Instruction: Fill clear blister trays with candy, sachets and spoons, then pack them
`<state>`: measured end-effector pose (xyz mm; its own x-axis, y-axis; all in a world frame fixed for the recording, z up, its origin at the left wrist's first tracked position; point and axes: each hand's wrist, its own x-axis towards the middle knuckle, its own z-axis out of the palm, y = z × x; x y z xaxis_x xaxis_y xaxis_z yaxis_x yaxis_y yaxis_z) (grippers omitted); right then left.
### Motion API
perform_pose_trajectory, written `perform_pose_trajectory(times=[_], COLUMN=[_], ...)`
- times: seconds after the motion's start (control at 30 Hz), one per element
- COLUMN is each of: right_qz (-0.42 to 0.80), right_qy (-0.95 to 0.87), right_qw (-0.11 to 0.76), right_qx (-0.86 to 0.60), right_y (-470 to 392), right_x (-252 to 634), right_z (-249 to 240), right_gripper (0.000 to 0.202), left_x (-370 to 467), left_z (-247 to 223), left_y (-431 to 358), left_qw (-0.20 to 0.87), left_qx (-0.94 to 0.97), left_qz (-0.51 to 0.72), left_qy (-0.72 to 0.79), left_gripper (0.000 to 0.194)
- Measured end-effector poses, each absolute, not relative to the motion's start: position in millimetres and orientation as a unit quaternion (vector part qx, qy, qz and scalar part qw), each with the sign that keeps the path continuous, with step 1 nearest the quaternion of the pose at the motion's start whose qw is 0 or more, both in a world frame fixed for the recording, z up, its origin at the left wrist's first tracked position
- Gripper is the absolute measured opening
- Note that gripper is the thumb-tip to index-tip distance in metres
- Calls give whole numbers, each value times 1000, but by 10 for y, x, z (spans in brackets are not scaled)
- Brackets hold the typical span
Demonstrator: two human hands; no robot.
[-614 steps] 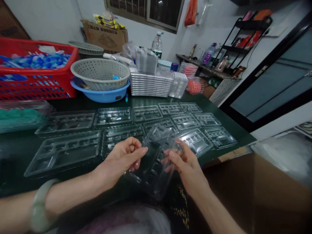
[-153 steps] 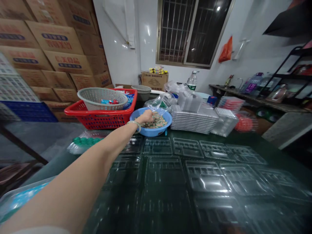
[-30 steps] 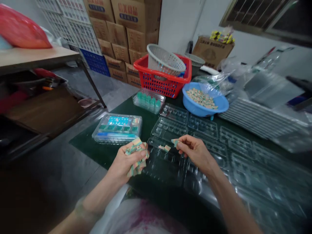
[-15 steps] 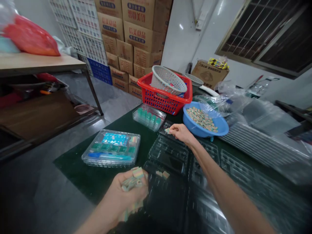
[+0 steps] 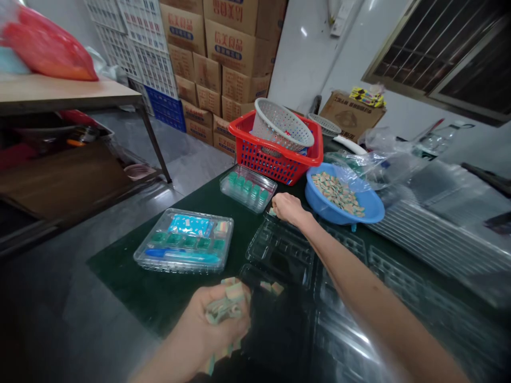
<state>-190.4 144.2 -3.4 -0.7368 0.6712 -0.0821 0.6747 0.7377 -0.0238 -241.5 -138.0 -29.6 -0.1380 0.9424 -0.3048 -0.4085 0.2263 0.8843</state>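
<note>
My left hand [image 5: 217,322] is closed around a handful of pastel striped candy pieces [image 5: 235,291], held over the near side of the dark table. Farther off, my right hand [image 5: 288,207] is closed with its fingertips down at the far clear plastic tray. A striped candy piece [image 5: 272,211] shows at those fingertips. In the nearer tray [image 5: 249,274], two candy pieces [image 5: 276,289] lie in a corner. Between the hands is another clear compartment tray [image 5: 279,247]. A blue basin [image 5: 375,213] with many candy pieces stands just right of my right hand.
A lidded clear pack [image 5: 139,258] with green pieces and a blue pen sits left. Behind it is a clear tray of green blocks [image 5: 247,186]. A red basket [image 5: 275,165] holds a grey colander [image 5: 279,125]. More clear trays [image 5: 383,268] and plastic bags [image 5: 431,181] occupy the right.
My right hand has lowered its candy piece to the far tray, and its fingers are now more hidden. My left hand still holds its handful. The view has shifted slightly.
</note>
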Motion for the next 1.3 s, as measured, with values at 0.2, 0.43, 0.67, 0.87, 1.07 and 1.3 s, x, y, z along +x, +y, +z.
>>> perform_pose_trajectory(times=[0.2,0.43,0.67,0.87,1.07,1.3], right_qz=[-11,-30,-167,-152,-109,-131], right_qy=[933,945,947,967,959,951], right_qw=[8,-26,-139,6,-23,-133], right_qx=[361,325,238,203,260,248], right_y=[1418,1419,890,158,34,-73], right_x=[-1858,-1806,-1278,-813,-802,-733], right_z=[-98,-171,93,47,-153,-256], right_gripper=[19,18,19,11,20,24], left_x=[-2433,-2428,-2488,-2506,-2481,-2449], left_z=[-301,-235,-229,-259,-232,-218], left_y=[-1382,-1372,-1385,-1399,-1405,-1386], left_qw=[611,607,620,618,608,617], left_qx=[271,271,210,209,207,177], left_qz=[559,558,596,614,619,598], left_qy=[491,498,465,444,451,480], left_gripper=[26,24,20,17,18,24])
